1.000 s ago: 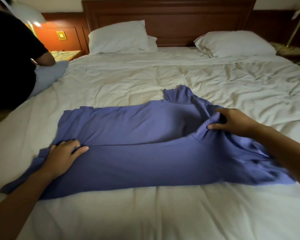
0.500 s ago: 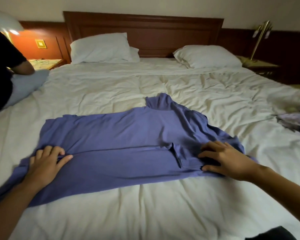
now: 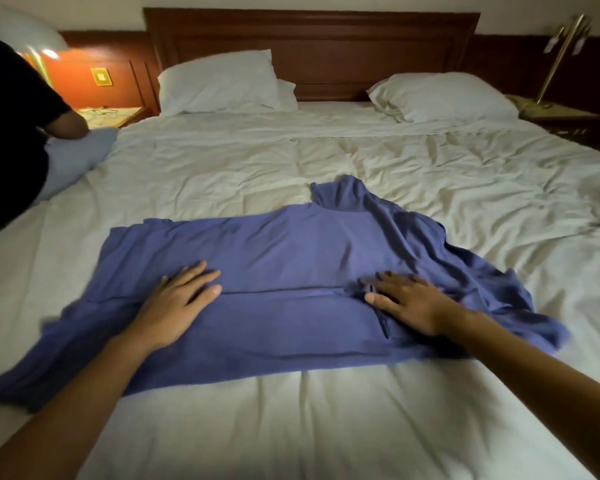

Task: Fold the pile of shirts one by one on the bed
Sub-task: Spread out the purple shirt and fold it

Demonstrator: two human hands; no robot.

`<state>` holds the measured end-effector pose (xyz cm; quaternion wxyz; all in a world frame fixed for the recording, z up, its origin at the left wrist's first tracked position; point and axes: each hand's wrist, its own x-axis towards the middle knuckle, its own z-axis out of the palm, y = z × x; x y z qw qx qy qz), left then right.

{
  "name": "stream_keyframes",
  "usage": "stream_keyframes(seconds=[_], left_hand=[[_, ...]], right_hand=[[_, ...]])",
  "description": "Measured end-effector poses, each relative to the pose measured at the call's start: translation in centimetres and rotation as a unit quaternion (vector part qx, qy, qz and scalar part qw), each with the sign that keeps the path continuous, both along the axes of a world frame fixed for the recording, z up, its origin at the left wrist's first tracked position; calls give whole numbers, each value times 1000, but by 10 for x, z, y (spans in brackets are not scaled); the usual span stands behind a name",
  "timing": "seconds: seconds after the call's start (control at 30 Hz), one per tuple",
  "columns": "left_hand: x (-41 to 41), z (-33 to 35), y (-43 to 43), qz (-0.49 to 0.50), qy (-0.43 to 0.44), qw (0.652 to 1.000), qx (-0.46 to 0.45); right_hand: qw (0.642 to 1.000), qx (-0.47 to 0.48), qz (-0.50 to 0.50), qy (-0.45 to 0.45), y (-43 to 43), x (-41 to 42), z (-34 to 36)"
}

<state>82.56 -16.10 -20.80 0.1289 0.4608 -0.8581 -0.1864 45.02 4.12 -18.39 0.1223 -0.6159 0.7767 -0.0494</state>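
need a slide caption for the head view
Both hands, left and right, press flat on a half-folded blue shirt spread across the white bed.

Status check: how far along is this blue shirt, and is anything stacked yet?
Done: the shirt lies across the bed, and one long edge looks folded over at the fold line. In hand: the left hand and right hand press it flat, fingers straight. Left: the bunched right end, the far sleeve and the cross folds. No folded stack is in view.
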Motion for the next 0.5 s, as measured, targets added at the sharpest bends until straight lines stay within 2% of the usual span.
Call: stream_keyframes(seconds=[0.03,0.07,0.13,0.17,0.2,0.3,0.37,0.43,0.5], left_hand=[[-8,-5,-2,-7,-46,999,11],[-13,-9,-7,-2,-77,997,19],[-16,-16,-28,26,-108,993,31],[-18,-19,-39,35,-122,991,38],[-20,-22,-49,41,-138,989,46],[-29,-30,-75,61,-164,983,53],[-34,-34,-87,71,-170,982,46],[-40,-36,-96,80,-174,981,39],[-44,-37,-100,90,-180,979,31]], right_hand=[[999,-30,-20,32,-11,3,-1],[992,-99,-49,57,-22,3,1],[961,-246,-92,90,-46,-10,7],[947,-284,-112,104,-57,-26,8],[944,-275,-143,114,-67,-45,9],[943,-133,-299,62,-80,-106,0],[939,-76,-330,52,-79,-139,-17],[946,-82,-308,51,-75,-161,-31],[939,-133,-316,35,-71,-175,-35]])
